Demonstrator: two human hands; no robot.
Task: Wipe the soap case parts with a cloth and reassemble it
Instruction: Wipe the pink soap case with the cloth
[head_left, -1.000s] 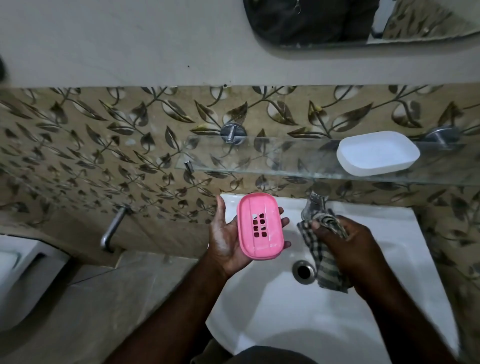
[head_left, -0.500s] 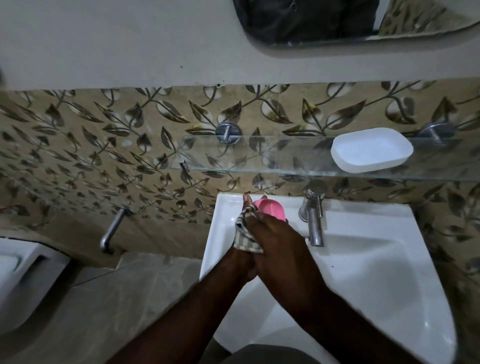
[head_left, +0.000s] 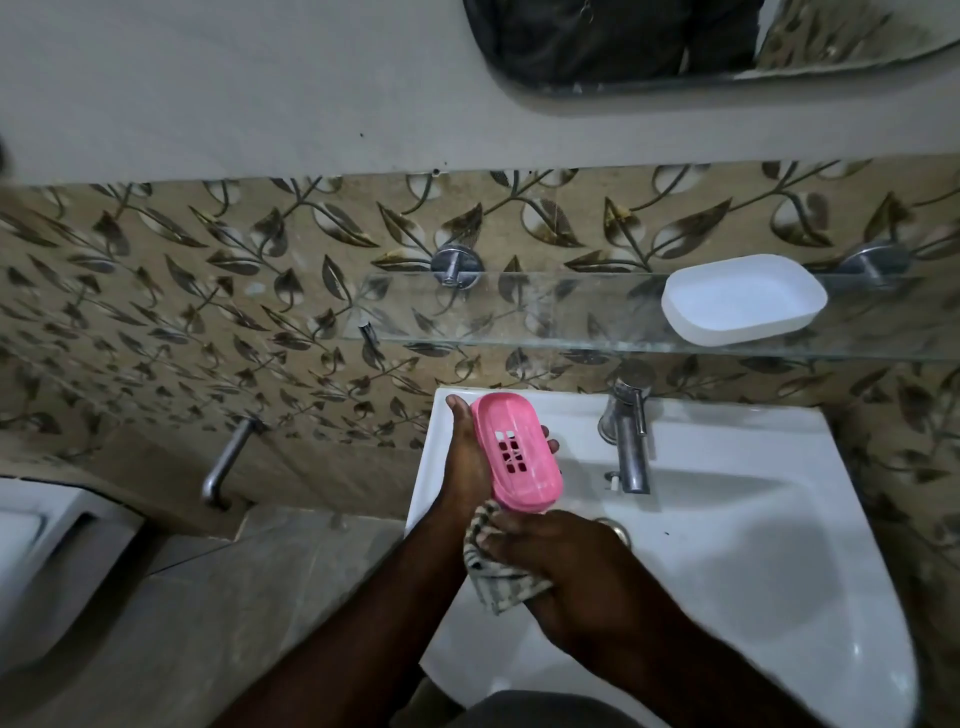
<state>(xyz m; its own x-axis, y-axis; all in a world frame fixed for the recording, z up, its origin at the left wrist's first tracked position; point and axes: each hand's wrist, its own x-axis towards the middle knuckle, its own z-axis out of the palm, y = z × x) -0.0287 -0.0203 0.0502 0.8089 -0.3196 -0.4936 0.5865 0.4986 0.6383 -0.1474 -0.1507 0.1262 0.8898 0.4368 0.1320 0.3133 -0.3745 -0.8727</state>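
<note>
Now, wiping: our left hand (head_left: 470, 457) grips pink tray (head_left: 517, 453); right hand (head_left: 566, 558) clutches checked cloth (head_left: 493, 571) below it.
Left: white base (head_left: 743, 299) unwiped, we judge; reassembly.

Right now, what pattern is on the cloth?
The cloth has dark and pale checks, seen in the head view.

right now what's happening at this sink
A person stands over the sink cleaning a soap case. The left hand holds the pink tray, slotted face up, above the basin. The right hand grips a checked cloth bunched at the tray's near end. The white cover sits apart on the glass shelf above the tap, so the case is not yet put back together.
</note>
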